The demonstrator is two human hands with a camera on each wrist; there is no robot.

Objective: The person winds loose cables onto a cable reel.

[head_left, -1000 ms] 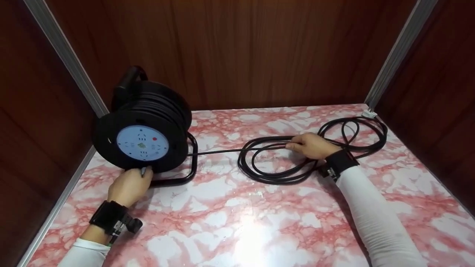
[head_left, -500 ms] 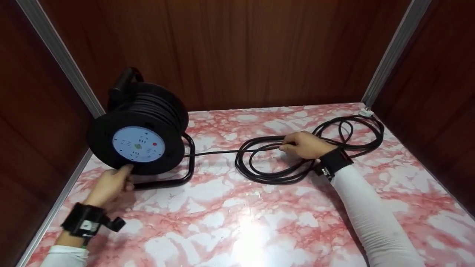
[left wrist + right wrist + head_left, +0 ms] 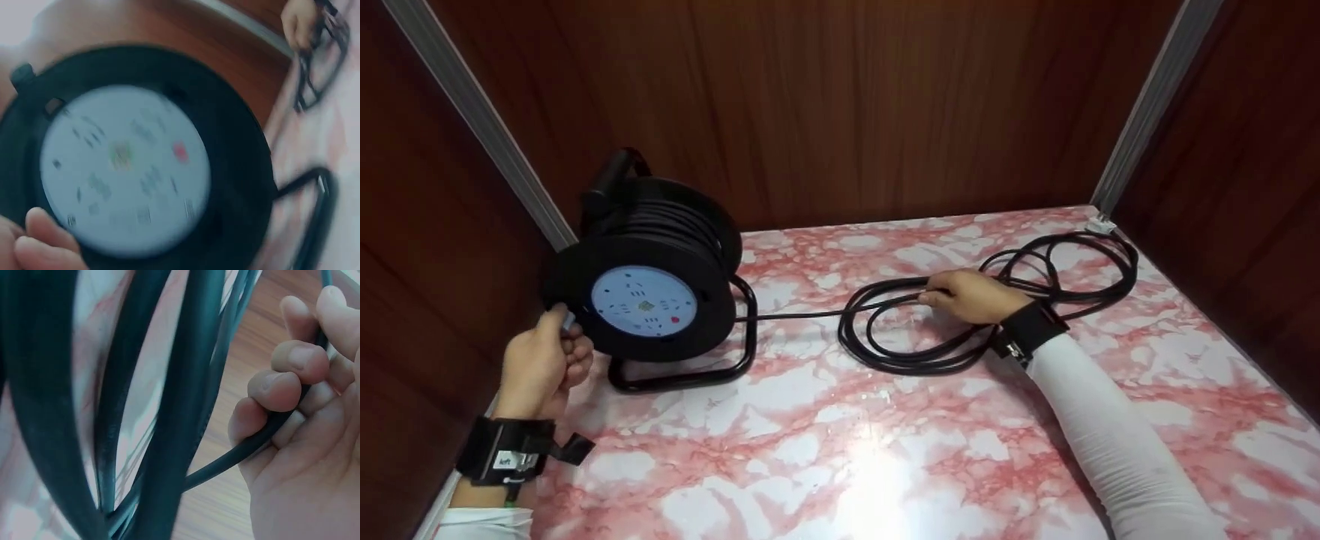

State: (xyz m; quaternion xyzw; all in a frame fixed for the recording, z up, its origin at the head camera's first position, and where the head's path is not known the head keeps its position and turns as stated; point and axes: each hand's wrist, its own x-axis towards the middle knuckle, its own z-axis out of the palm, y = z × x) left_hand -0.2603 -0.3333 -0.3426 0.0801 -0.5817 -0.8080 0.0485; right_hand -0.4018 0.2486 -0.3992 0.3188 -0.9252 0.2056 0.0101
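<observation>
A black cable reel point(image 3: 562, 274) with a pale blue socket panel point(image 3: 645, 301) stands at the left in the head view. My left hand point(image 3: 536, 360) grips a small grey knob point(image 3: 568, 322) at the lower left of the reel's disc. In the left wrist view the panel looks blurred, and only fingertips point(image 3: 48, 247) show at the lower left. Farther right, my right hand point(image 3: 971, 295) holds the black cable point(image 3: 795, 316), which runs from the reel to it. The right wrist view shows the fingers curled round that cable point(image 3: 225, 461).
Loose coils of cable point(image 3: 915, 369) lie on the red-and-white marbled table point(image 3: 780, 465) around the right hand. A white plug point(image 3: 1101, 225) is in the back right corner. The reel's tubular stand point(image 3: 682, 382) rests on the table. Brown wood-look panels point(image 3: 825, 112) wall in the back and sides.
My left hand has swung from the disc's bottom to its left side, turning the reel clockwise; the red switch went from upper right to lower right. My right hand has shifted slightly left.
</observation>
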